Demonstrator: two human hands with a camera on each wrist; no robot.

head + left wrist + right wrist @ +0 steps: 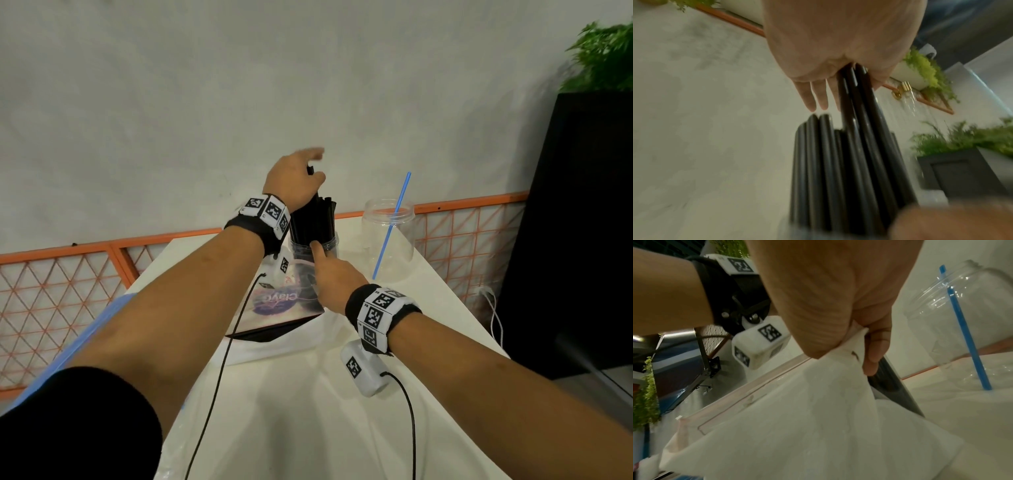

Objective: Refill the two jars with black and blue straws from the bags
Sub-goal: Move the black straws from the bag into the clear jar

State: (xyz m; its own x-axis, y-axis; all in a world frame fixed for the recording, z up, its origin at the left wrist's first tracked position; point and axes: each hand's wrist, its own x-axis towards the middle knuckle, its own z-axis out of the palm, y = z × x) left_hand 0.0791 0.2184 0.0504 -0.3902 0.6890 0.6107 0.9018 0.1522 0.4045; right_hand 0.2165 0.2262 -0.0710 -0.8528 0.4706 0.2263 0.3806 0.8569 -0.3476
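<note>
My left hand [294,180] pinches a few black plastic straws [313,219] above the clear jar [313,248] at twelve o'clock, guiding them in; my right hand [334,277] grips the white plastic bag [797,410], steadying it.

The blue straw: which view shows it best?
The head view: the blue straw shows whole, leaning in the clear jar. The right wrist view shows most of it close up, top cropped by the jar's rim. The left wrist view misses it.
</note>
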